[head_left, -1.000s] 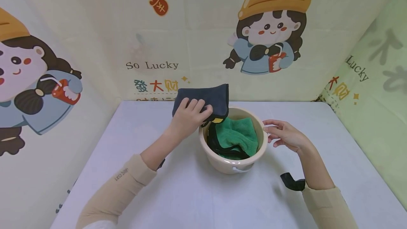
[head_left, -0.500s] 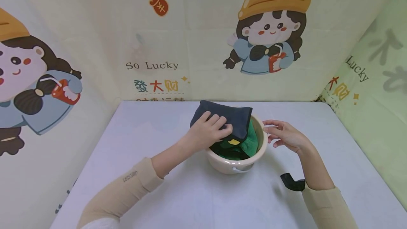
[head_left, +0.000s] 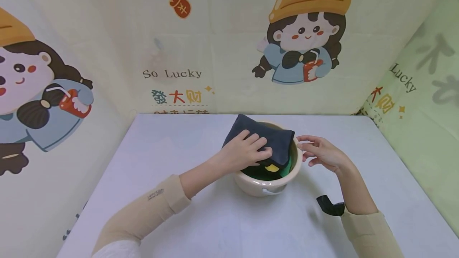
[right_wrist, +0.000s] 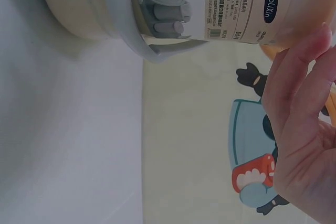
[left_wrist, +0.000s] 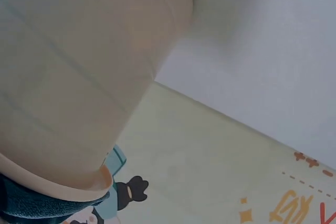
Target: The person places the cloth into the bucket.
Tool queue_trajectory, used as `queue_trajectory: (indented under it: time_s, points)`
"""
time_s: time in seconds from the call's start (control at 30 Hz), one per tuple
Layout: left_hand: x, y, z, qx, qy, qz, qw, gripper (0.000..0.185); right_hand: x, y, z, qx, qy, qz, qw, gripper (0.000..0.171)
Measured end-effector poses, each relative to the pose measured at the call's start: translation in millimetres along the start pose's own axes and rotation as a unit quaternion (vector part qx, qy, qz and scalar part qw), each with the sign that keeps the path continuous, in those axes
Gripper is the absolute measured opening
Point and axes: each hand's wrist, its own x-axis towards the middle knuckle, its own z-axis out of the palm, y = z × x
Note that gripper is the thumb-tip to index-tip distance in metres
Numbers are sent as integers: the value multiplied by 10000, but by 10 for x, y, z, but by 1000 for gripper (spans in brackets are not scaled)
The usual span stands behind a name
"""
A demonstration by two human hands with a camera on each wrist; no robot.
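In the head view, my left hand (head_left: 245, 152) grips a folded navy cloth (head_left: 276, 138) with black edging over the mouth of a cream bucket (head_left: 259, 186). A small yellow patch (head_left: 271, 168) shows at the cloth's near edge. Under it, a bit of green cloth (head_left: 285, 169) shows inside the bucket; most of it is hidden. My right hand (head_left: 324, 152) has its fingertips at the bucket's right rim, the fingers loosely extended. The right wrist view has those fingers (right_wrist: 302, 77) against the bucket's outer wall. In the left wrist view, dark cloth (left_wrist: 42, 203) shows at the rim.
The bucket stands on a white table (head_left: 179, 218). Its pale handle (head_left: 274, 191) hangs at the near side, and a printed label (right_wrist: 241, 9) is on its wall. Behind the table hangs a cream backdrop (head_left: 229, 51) with cartoon prints. A black mount (head_left: 330, 206) sits at the right wrist.
My left hand has brought the navy cloth rightward and down from the bucket's left side to over its mouth, covering most of the green cloth. The right hand stays at the rim.
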Motion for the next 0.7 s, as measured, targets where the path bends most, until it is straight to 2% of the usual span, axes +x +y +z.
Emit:
queue_trajectory:
  time_s: [0.13,0.23,0.37,0.47,0.57,0.7]
  points:
    - [47,11,-11,-144,-508,129,9985,36,5,1,3,-21,35,62,10000,55]
    - [84,21,-12,-263,-1017,189,9943,35,6,-1,4,-32,61,113,9999,58]
    - [139,35,-8,-401,-1803,271,9824,37,4,-1,2,-6,42,119,9999,59]
    - [181,44,-3,-580,-2244,335,9722,38,2,0,4,21,6,101,9999,58]
    - [214,50,6,-756,-2552,355,9633,40,0,-1,5,24,-9,104,9999,59]
    - [238,65,30,-888,-2795,332,9555,44,-1,-2,4,10,6,123,9999,60]
